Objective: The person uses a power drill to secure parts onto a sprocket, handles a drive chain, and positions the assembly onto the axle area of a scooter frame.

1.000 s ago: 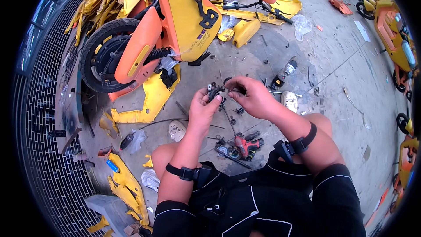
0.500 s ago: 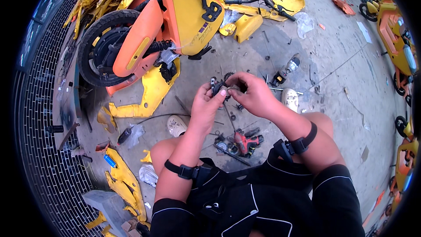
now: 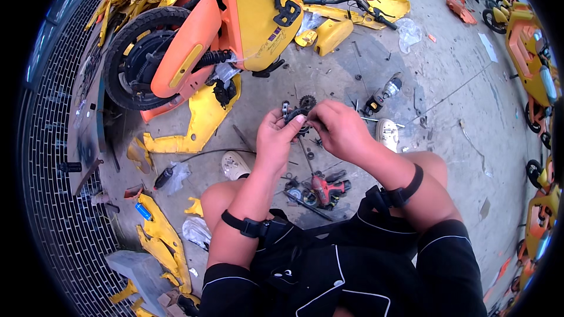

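Note:
Between my hands is a small dark metal part [image 3: 290,114] with a shiny piece on it. My left hand [image 3: 273,141] is closed round it, thumb on top. My right hand [image 3: 339,129] pinches at its right side; what lies between those fingertips is too small to make out. A toothed sprocket [image 3: 306,103] shows just beyond the part. Below my hands a red and black drill [image 3: 326,188] lies among small metal parts and bars. A black and silver drill [image 3: 382,95] lies to the upper right of my right hand.
An orange and yellow scooter [image 3: 252,29] lies upper left, with yellow panels [image 3: 191,135] beside it and heaped behind. A blue cylinder [image 3: 143,211] rests at lower left near a brick wall [image 3: 59,141]. More scooters [image 3: 526,58] line the right edge. My feet flank the small parts.
My right hand's fingertips have moved in against the part, and more of the sprocket shows above them. The camera view has shifted slightly. My left hand still grips the part.

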The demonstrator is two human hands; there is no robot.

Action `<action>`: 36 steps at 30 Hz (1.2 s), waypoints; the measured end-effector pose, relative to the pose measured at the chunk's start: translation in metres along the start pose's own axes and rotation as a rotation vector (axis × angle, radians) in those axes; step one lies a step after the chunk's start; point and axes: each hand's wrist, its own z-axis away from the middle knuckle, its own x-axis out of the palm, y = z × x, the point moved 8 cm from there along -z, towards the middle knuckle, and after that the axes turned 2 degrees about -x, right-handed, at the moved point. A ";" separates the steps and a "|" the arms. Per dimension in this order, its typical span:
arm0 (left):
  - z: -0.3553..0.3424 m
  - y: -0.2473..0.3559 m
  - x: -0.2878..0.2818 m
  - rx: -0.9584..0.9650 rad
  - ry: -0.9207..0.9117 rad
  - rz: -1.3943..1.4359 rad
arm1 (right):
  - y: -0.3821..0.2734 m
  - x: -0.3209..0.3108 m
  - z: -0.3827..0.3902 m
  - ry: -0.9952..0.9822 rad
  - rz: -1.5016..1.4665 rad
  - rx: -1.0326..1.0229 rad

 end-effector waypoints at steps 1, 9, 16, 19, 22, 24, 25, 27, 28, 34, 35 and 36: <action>0.000 -0.001 0.000 -0.017 0.003 0.038 | -0.003 -0.001 0.000 0.025 0.019 -0.034; -0.021 0.000 -0.046 0.016 0.285 0.175 | -0.011 -0.004 0.005 0.112 -0.017 -0.112; -0.016 0.017 -0.044 0.109 0.200 0.035 | 0.045 -0.007 0.000 0.095 0.166 0.159; -0.010 0.017 -0.033 0.107 0.145 -0.001 | 0.047 -0.002 -0.001 0.138 0.177 0.173; -0.009 0.010 -0.033 0.095 0.129 -0.034 | 0.043 0.014 -0.007 0.035 -0.113 0.282; -0.011 0.001 -0.029 0.070 0.090 -0.024 | 0.037 0.027 -0.007 -0.057 -0.311 0.358; -0.011 -0.003 -0.028 0.057 0.071 -0.019 | 0.034 0.030 -0.007 -0.037 -0.308 0.354; -0.010 -0.006 -0.024 0.035 0.050 0.054 | 0.039 0.040 -0.006 -0.047 -0.387 0.446; -0.010 -0.007 -0.022 0.024 0.040 0.091 | 0.042 0.043 -0.004 -0.052 -0.426 0.492; -0.009 0.001 -0.023 0.062 0.039 0.125 | 0.046 0.015 -0.012 0.166 -0.323 0.569; -0.009 0.002 -0.023 0.079 0.037 0.124 | 0.045 0.010 -0.013 0.202 -0.315 0.557; -0.009 0.004 -0.023 0.096 0.035 0.123 | 0.043 0.011 -0.014 0.176 -0.301 0.506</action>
